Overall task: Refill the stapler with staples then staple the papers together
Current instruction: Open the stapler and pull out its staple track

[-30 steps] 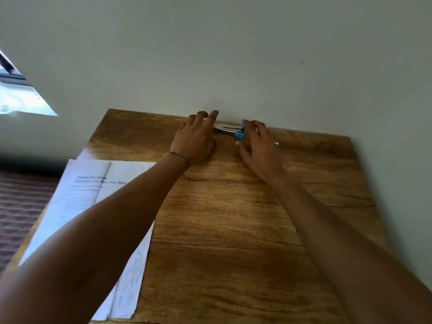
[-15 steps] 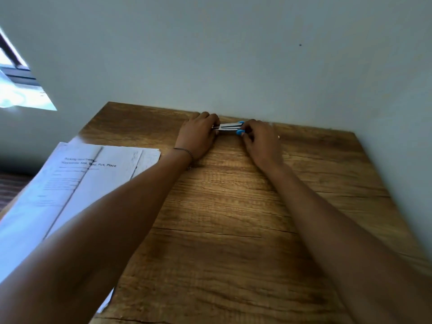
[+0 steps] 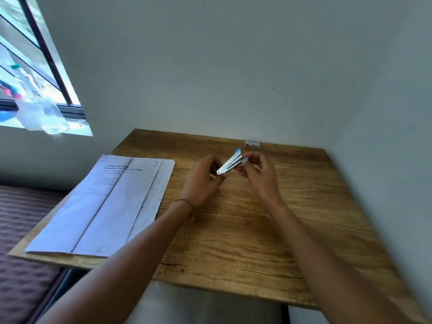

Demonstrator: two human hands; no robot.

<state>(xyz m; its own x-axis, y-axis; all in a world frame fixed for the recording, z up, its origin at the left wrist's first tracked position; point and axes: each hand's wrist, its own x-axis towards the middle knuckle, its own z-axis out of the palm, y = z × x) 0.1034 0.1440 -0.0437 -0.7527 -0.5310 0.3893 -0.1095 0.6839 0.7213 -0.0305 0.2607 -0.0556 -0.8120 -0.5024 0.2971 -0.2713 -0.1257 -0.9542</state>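
While a wood-grain tabletop (image 3: 233, 242) fills most of the frame against a pale wall (image 3: 233, 54), a person holds a small stapler (image 3: 230, 163) above its far half with both hands. A window (image 3: 30, 66) with a dark frame shows at upper left, and a ribbed brownish surface (image 3: 21, 230) lies below the tabletop's left edge. A stack of papers (image 3: 105, 206) rests on the left side of the tabletop, its lower corner reaching the near left edge; a printed heading runs across the top sheet, of which only the last words, "Pick, Place", can be made out, the smaller lines beneath being too faint to read. The left hand (image 3: 203, 181), a thin bracelet at its wrist, grips the stapler's nearer, lower end with fingers curled around it. The right hand (image 3: 259, 176) pinches the farther end between fingertips. The stapler is white or silver with blue tips, tilted up toward the wall, its two arms spread slightly at the raised end. A small box (image 3: 252, 144), likely staples, sits at the tabletop's far edge against the wall, just beyond the hands; its label is too small to read.
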